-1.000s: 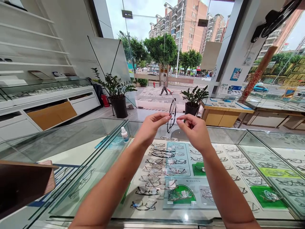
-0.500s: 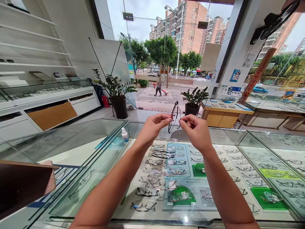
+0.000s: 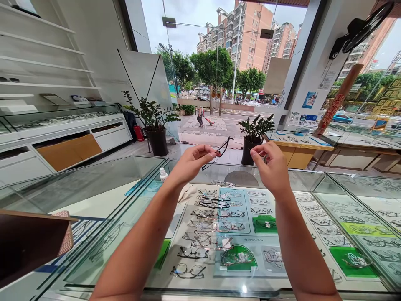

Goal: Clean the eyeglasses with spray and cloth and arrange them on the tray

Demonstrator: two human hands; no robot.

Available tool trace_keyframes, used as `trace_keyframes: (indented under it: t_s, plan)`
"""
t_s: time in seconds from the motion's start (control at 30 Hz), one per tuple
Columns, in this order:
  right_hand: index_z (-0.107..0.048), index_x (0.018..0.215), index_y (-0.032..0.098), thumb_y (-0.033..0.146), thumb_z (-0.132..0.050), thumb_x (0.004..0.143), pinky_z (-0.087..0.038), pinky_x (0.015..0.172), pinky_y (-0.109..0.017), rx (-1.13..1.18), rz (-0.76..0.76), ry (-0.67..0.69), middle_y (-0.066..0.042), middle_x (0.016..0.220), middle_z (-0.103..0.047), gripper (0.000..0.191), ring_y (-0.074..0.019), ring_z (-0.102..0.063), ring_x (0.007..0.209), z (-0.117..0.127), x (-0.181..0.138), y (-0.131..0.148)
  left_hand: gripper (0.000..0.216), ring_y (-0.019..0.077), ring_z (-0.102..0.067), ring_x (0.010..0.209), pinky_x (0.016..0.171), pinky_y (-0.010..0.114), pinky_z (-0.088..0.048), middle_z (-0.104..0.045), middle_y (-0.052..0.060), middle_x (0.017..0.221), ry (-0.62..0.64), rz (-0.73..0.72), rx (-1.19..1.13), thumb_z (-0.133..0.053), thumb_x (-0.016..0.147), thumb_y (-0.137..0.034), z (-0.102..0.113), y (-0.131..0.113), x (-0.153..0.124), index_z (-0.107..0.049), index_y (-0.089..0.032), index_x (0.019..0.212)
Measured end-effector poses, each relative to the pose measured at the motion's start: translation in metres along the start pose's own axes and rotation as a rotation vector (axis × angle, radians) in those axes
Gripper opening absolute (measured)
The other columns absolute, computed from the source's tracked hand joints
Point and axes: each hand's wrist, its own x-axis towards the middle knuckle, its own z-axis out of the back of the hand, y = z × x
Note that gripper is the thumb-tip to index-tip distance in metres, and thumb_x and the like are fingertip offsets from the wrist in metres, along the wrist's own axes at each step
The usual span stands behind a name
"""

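1. Head view, held thing: a dark pair of glasses [image 3: 224,146] is up in the air above the glass display counter [image 3: 175,287], at the fingertips of the left hand [image 3: 196,162].
2. Head view, left hand: its thumb and forefinger are pinched together on the frame, the other fingers curled in behind. This is the nearer hand, being in contact with the glasses.
3. Head view, long axis: the frame runs aslant, its lower end down and to the left beneath the left fingertips, its upper end rising to the right, toward the right hand [image 3: 272,169].
4. Head view, right hand: it is raised on the other side, thumb and forefinger almost meeting, the rest bent. Whether anything thin is between them, I cannot tell.
5. Head view, the gap: from the right hand the glasses lie to the left, clearly apart and about level in the picture. A dark plant pot [image 3: 247,152] shows beyond that gap.
6. Head view, below: rows of display glasses [image 3: 203,213] lie in the counter under both hands; a white bottle [image 3: 163,174] shows beside the left forearm.
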Motion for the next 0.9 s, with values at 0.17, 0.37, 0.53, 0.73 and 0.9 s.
trace_keyframes:
  t_s: [0.17, 0.37, 0.53, 0.73, 0.9]
  plan:
    - [-0.074, 0.104, 0.021, 0.049, -0.062, 0.103, -0.052, 0.088, -0.038, 0.371, -0.213, 0.189, -0.007, 0.097, -0.078, 0.031, -0.0219, -0.071, 0.093, -0.004, 0.002, -0.005, 0.037, 0.0254, -0.071, 0.104, 0.097, 0.038, -0.051, -0.081, 0.010, 0.106, 0.019, -0.070, 0.165, -0.079, 0.088, -0.057, 0.005, -0.001, -0.001, -0.073, -0.021, 0.091]
    - [-0.077, 0.103, 0.020, 0.055, -0.077, 0.092, -0.054, 0.083, -0.035, 0.488, -0.299, 0.241, -0.005, 0.091, -0.075, 0.036, -0.0189, -0.068, 0.085, -0.008, 0.006, -0.008, 0.037, 0.0242, -0.068, 0.100, 0.093, 0.036, -0.051, -0.080, 0.007, 0.102, 0.069, -0.098, 0.328, -0.074, 0.091, -0.058, 0.003, -0.009, -0.006, -0.076, -0.021, 0.093]
    - [-0.076, 0.094, 0.020, 0.048, -0.078, 0.092, -0.048, 0.075, -0.031, 0.353, -0.194, 0.227, -0.003, 0.086, -0.071, 0.028, -0.0166, -0.060, 0.079, -0.007, 0.002, -0.003, 0.038, 0.0237, -0.068, 0.097, 0.089, 0.034, -0.051, -0.080, 0.007, 0.101, 0.097, -0.082, 0.344, -0.073, 0.091, -0.060, -0.001, -0.013, -0.009, -0.077, -0.021, 0.093]
    - [-0.075, 0.097, 0.022, 0.038, -0.072, 0.095, -0.039, 0.066, -0.030, 0.131, -0.049, 0.150, 0.003, 0.070, -0.059, 0.016, -0.0151, -0.053, 0.067, -0.007, -0.003, 0.008, 0.037, 0.0238, -0.069, 0.099, 0.093, 0.035, -0.050, -0.080, 0.006, 0.101, 0.138, -0.076, 0.366, -0.071, 0.093, -0.058, -0.002, -0.014, -0.010, -0.077, -0.022, 0.094]
    - [-0.072, 0.096, 0.022, 0.027, -0.063, 0.097, -0.035, 0.070, -0.032, -0.141, 0.095, -0.006, 0.007, 0.061, -0.049, 0.010, -0.0134, -0.042, 0.057, -0.015, -0.007, 0.007, 0.035, 0.0234, -0.070, 0.099, 0.095, 0.036, -0.050, -0.081, 0.006, 0.100, 0.170, -0.065, 0.328, -0.071, 0.094, -0.055, -0.008, -0.016, -0.012, -0.077, -0.021, 0.092]
